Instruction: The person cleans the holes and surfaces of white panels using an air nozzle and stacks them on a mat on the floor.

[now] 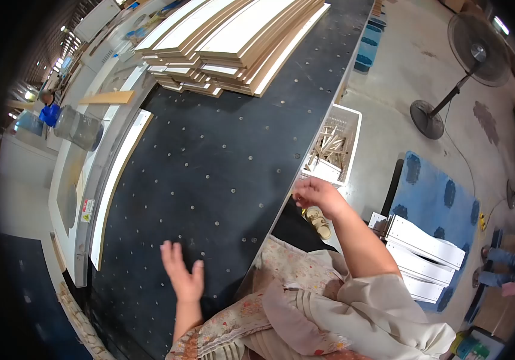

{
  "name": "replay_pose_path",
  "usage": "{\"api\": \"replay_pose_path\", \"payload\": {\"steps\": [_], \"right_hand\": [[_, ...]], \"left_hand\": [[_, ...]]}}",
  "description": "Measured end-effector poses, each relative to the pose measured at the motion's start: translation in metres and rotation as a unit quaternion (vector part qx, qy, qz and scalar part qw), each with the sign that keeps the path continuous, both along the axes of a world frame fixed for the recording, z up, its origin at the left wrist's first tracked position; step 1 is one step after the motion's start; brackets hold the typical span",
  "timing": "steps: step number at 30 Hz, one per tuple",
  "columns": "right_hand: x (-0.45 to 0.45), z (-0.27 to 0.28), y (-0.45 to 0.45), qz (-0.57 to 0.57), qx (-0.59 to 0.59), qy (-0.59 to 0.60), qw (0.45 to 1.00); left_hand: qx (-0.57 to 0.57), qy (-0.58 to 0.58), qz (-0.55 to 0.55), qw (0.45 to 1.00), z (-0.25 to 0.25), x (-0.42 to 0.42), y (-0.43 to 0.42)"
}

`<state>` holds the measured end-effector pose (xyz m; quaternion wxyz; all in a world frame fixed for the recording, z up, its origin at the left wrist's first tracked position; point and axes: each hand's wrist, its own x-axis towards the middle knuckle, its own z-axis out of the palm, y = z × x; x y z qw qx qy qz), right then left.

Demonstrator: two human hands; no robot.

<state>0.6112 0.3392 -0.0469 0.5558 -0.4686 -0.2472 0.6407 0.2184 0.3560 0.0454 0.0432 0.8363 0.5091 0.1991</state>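
My left hand (pixel 183 273) is over the near part of the black worktable (pixel 221 162), fingers spread and nothing in them. By the table's right edge is my right hand (pixel 317 195), its fingers loosely bent and slightly apart; no object shows in it. A long white board (pixel 119 186) lies along the table's left side, touched by neither hand. At the far end, white-faced boards (pixel 233 36) with brown edges are stacked in uneven piles.
Below the right edge stands a white plastic crate (pixel 353 138) with strips and offcuts. White panels (pixel 422 252) rest on a blue pallet (pixel 443 192) on the floor. A pedestal fan (pixel 478 51) stands beyond. A clear jug (pixel 79 128) sits left of the table.
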Motion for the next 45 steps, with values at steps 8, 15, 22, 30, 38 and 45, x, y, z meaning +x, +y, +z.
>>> {"api": "replay_pose_path", "payload": {"steps": [8,15,22,30,38,45], "right_hand": [[-0.036,0.097,0.001,0.104,0.122,-0.160,0.974],[-0.218,0.133,0.082,0.368,0.393,-0.258,0.802],[-0.314,0.088,0.114,0.453,0.478,-0.258,0.707],[-0.306,0.088,0.123,0.484,0.445,-0.189,0.729],[-0.299,0.088,0.124,0.514,0.429,-0.191,0.718],[-0.298,0.086,0.123,0.507,0.437,-0.191,0.718]], "left_hand": [[0.116,0.132,0.231,0.957,-0.014,-0.155,0.074],[0.125,0.123,0.340,0.924,-0.014,-0.177,0.142],[0.065,0.101,0.381,0.917,-0.013,-0.211,0.195],[0.033,0.091,0.296,0.950,-0.018,-0.171,0.277],[0.045,0.063,0.307,0.948,-0.023,-0.166,0.290],[0.079,0.039,0.247,0.965,0.000,-0.146,0.230]]}}
